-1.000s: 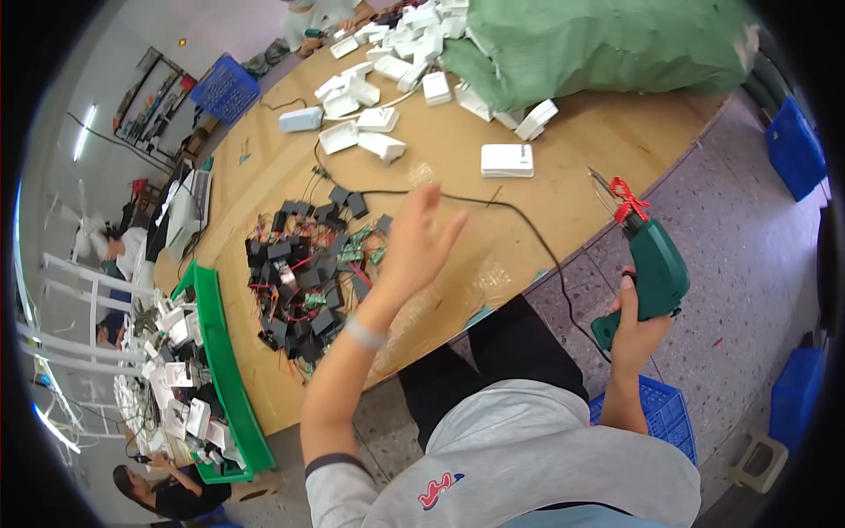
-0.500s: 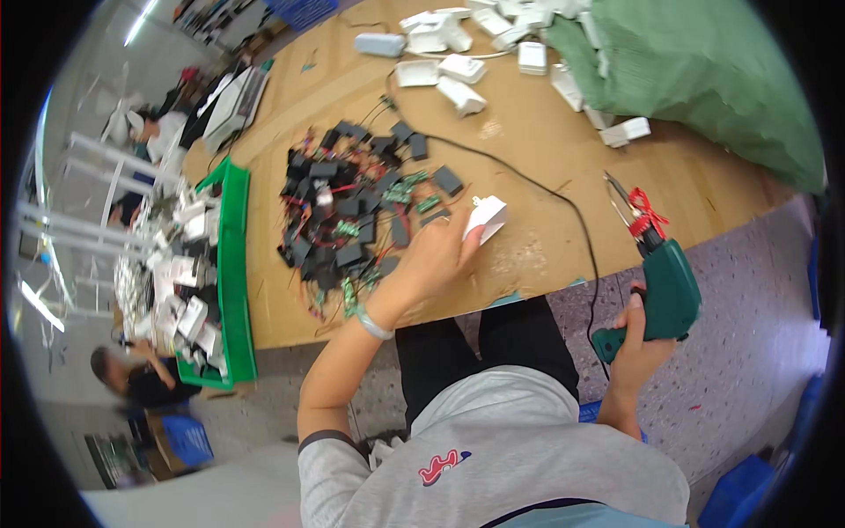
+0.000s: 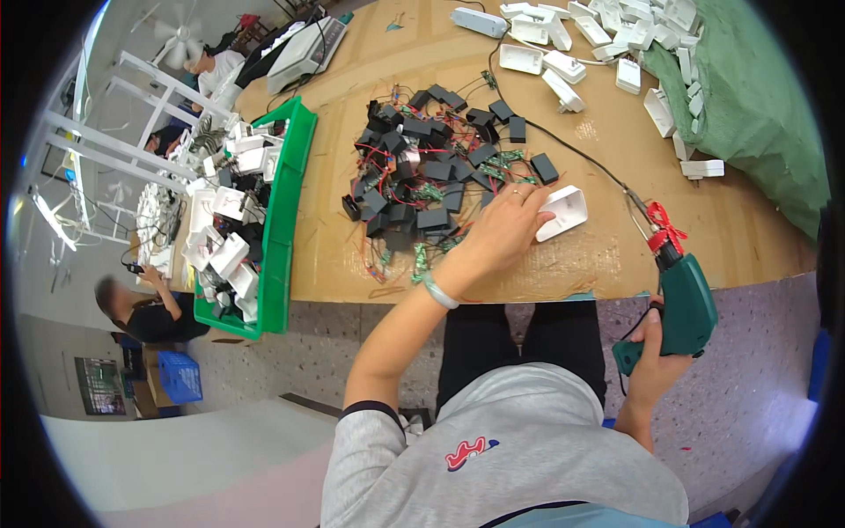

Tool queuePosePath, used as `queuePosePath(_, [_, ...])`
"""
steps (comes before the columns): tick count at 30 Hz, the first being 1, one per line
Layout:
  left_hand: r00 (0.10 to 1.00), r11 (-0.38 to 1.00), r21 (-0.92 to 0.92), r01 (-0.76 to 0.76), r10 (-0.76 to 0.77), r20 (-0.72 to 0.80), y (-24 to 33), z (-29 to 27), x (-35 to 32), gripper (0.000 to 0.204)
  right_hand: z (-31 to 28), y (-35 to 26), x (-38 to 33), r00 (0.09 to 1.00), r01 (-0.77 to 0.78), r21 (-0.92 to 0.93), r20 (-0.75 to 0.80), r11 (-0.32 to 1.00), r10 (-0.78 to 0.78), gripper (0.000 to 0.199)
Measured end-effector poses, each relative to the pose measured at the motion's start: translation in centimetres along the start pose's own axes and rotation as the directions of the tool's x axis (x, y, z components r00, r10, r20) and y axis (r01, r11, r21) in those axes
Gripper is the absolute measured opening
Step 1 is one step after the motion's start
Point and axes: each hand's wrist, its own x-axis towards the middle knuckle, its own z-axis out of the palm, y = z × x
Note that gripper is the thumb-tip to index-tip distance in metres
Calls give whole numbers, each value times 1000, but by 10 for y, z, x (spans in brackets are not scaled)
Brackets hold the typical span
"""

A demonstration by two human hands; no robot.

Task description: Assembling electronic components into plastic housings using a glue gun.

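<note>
Near the desk's (image 3: 563, 264) front edge, the left hand (image 3: 506, 227) rests fingers-down on a white plastic casing (image 3: 563, 211) — light, rigid, smooth, likely best pinched by its long sides. The right hand (image 3: 653, 365) is wrapped round a green electric screwdriver (image 3: 685, 299) off the edge.

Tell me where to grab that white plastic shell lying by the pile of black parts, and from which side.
Probably grip the white shell across its two long side walls, coming from above. It lies flat on the wooden table with the hollow side up, so the thin walls stand proud. The left hand already rests on its near-left end; the far-right end is free. The right hand holds the green power screwdriver.
</note>
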Motion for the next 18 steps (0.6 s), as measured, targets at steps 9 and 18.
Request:
queuePosePath(9, [642,855,-245,457,-508,-574,-52,-93,-50,36,16,-6,-15,989,-18,-58,-144,998,10,19])
queuePosePath(18, [652,809,-512,289,-558,-514,-148,-68,-76,29,25,-16,-5,998,41,-93,-51,995,-46,18])
